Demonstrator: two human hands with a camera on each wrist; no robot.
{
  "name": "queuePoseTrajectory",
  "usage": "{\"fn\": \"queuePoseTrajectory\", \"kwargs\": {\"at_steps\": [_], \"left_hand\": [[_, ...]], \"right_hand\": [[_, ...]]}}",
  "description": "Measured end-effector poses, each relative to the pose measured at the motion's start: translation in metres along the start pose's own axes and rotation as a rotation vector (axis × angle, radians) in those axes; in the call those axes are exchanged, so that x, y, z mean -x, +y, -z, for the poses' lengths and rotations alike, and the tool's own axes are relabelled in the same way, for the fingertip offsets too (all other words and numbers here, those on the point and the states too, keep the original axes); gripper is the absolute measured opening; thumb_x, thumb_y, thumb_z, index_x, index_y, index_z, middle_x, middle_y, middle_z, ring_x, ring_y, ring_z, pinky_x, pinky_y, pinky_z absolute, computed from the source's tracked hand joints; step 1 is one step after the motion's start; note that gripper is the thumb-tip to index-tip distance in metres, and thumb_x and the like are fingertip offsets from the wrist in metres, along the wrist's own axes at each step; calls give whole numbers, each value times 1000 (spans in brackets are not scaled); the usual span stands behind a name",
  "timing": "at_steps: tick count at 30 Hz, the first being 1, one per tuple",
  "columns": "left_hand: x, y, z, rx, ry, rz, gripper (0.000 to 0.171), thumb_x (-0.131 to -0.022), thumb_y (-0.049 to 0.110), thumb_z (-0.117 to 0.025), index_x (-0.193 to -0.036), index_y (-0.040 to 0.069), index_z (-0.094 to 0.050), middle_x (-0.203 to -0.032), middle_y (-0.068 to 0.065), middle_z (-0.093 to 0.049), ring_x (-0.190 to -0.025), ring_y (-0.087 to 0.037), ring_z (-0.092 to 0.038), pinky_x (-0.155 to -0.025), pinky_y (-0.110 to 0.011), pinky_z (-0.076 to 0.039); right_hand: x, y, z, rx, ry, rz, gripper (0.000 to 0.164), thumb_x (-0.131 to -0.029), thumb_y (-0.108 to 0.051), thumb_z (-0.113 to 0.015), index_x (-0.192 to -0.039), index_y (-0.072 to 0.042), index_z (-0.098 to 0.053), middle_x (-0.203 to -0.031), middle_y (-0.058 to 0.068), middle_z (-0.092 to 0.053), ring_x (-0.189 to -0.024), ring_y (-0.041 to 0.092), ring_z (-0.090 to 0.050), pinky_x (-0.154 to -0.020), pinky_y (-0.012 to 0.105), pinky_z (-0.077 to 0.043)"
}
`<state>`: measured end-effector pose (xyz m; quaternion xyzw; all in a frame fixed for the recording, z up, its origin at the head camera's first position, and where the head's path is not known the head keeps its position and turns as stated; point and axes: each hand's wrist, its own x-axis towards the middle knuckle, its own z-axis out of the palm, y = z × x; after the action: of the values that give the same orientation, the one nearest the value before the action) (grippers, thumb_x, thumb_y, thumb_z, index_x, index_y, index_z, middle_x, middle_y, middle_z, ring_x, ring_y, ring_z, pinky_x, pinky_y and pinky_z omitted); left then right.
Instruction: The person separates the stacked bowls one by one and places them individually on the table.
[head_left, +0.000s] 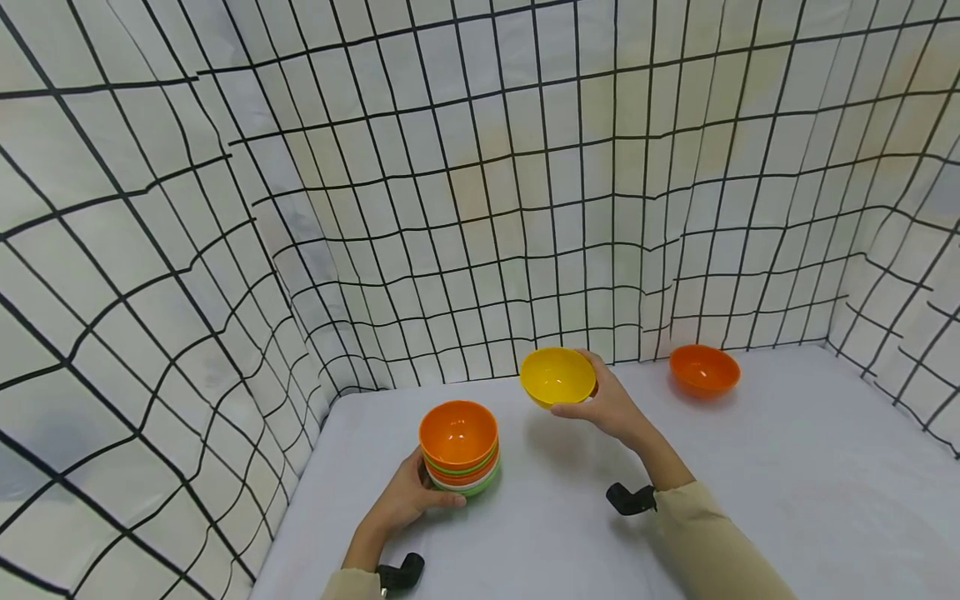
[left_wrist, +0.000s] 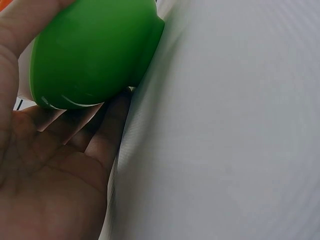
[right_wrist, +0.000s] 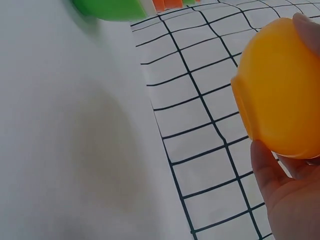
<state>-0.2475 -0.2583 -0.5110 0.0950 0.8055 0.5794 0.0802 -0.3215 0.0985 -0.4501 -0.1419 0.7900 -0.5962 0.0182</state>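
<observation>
A stack of nested bowls (head_left: 459, 437) stands on the left part of the table, an orange bowl on top and a green bowl (left_wrist: 95, 55) at the bottom, with orange, green and white rims between. My left hand (head_left: 408, 498) grips the stack low on its left side, thumb at the front and fingers around the side. Off to the right, my right hand (head_left: 603, 404) holds a yellow bowl (head_left: 557, 377) by its right side, raised above the table and tilted towards the head camera. In the right wrist view the bowl's base faces left, apart from the stack.
A separate orange bowl (head_left: 703, 371) sits at the back right of the white table (head_left: 787, 467). White walls with a black grid (head_left: 480, 200) stand behind and on the left and right. Each wrist wears a black device (head_left: 630, 498).
</observation>
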Motion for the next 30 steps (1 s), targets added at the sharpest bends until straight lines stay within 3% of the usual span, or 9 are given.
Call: {"fn": "queuePoseTrajectory", "kwargs": {"at_steps": [18, 30], "left_hand": [[0, 0, 0, 26, -9, -6, 96, -69, 9, -95, -149, 22, -44, -150, 1, -56, -151, -23, -40, -132, -51, -18], [0, -2, 1, 17, -16, -15, 94, -70, 13, -95, -149, 22, -45, -150, 1, -56, -150, -24, -41, -131, -52, -19]], "right_hand": [[-4, 34, 35, 49, 127, -54, 114, -77, -38, -90, -162, -14, -19, -161, 14, -35, -140, 36, -40, -121, 60, -37], [-6, 58, 47, 51, 175, -154, 120, -76, -35, -91, -163, -10, -12, -166, 18, -27, -147, 40, -32, -126, 64, -23]]}}
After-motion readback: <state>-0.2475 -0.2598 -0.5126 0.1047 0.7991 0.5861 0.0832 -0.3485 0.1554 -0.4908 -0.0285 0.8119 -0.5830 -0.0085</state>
